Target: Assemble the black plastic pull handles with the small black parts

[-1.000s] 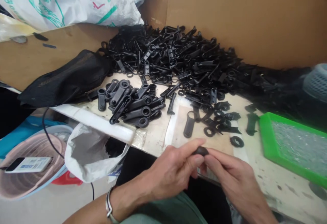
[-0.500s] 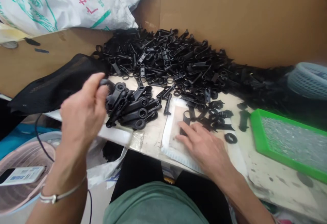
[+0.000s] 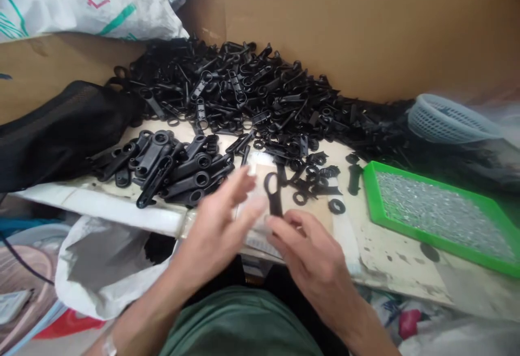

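Between the thumb and fingers of my right hand (image 3: 311, 247) is a black plastic arm (image 3: 275, 196) with a ring at its upper end. My left hand (image 3: 221, 223) is just left of it, fingers apart and somewhat blurred, with nothing in it. Left of that hand lies a small heap of black arms with round holed ends (image 3: 162, 166). Just beyond the held piece, loose black pieces and a black toothed ring (image 3: 337, 206) rest on the worktop (image 3: 390, 253).
A big pile of black plastic parts (image 3: 227, 85) spreads along the cardboard wall (image 3: 365, 25). To the right stand a green tray (image 3: 374, 204) of small shiny pieces and a grey-blue basket (image 3: 450, 120). A white sack (image 3: 97, 274) hangs open below the table edge at left.
My left hand put a black piece on the left heap and came back to the middle, now open. My right hand picked up a ringed black arm from the worktop. The view shifted right.
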The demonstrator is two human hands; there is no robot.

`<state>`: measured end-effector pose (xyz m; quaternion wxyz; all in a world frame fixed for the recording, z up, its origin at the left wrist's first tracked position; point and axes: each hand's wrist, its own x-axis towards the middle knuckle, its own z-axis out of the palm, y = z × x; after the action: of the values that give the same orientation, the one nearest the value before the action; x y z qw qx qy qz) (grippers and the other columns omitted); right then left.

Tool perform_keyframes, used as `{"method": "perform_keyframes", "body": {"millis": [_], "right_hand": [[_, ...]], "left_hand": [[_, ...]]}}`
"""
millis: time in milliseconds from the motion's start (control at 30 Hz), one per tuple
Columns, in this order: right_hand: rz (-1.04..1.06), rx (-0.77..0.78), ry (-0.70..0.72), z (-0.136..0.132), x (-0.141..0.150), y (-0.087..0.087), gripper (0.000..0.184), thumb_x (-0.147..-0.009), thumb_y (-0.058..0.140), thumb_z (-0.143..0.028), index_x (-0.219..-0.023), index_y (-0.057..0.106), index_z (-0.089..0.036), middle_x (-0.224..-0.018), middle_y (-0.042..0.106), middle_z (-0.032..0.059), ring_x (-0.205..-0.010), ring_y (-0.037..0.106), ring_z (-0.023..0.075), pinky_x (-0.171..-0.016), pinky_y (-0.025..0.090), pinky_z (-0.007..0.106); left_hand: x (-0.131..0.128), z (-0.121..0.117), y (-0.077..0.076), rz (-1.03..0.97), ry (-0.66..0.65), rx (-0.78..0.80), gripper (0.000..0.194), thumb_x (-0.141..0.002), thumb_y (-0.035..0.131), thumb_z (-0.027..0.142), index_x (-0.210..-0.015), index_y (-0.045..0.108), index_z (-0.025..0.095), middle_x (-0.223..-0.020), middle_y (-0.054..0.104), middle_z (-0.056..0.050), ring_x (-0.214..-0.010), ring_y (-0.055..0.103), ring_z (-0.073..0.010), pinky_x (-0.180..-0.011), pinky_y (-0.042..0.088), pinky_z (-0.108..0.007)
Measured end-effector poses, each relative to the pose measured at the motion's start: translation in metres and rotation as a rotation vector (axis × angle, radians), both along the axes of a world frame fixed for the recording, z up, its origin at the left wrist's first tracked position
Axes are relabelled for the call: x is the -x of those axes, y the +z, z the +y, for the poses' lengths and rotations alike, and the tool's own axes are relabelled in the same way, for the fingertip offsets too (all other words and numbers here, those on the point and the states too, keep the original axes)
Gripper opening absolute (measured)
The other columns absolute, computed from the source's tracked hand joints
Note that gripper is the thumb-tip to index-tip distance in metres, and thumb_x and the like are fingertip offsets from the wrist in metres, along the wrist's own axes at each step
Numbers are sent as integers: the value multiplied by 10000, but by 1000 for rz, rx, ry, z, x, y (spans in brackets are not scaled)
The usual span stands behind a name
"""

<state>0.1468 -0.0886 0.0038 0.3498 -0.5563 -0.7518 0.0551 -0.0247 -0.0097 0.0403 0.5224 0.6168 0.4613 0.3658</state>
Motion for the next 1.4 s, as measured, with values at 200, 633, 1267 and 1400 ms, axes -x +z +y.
{"method": "perform_keyframes", "body": {"millis": [200, 633, 1267, 1400], "right_hand": [[67, 161, -71, -11, -53, -3, 372, -980, 533, -290, -1348, 590, -293, -1110, 715, 36, -965, 701, 169, -878, 584, 315], [-230, 108, -251, 12, -127, -16, 367, -947, 490, -473, -1071, 731, -225, -1032, 741, 83, -839, 713, 250, -749, 581, 401], [-93, -227, -59, 11, -24, -8, 205, -898, 658, -150, -1102, 672, -157, -1049, 695, 97, -935, 697, 181, -870, 601, 301], [43, -150, -96, 6, -23, -6, 157, -919, 635, -203, -1058, 706, -186, -1057, 710, 79, -917, 716, 160, -833, 610, 237]], "left_hand": [[-52, -10, -35, -572, -83, 529, 283, -853, 722, 352, -1010, 629, 135, -1086, 722, -129, -921, 710, -217, -811, 542, -317], [-42, -15, -37, -699, -232, 848, 393, -589, 753, 5, -943, 681, 160, -1243, 602, -102, -1206, 559, -268, -860, 486, -330], [-30, -23, -38, -186, -444, 127, 429, -882, 493, 97, -1297, 531, 201, -956, 622, -35, -879, 600, -178, -808, 484, -299], [-24, -24, -29, 38, -470, 61, 473, -949, 482, 261, -1417, 418, 235, -806, 588, 2, -664, 556, -152, -595, 420, -244]]}}
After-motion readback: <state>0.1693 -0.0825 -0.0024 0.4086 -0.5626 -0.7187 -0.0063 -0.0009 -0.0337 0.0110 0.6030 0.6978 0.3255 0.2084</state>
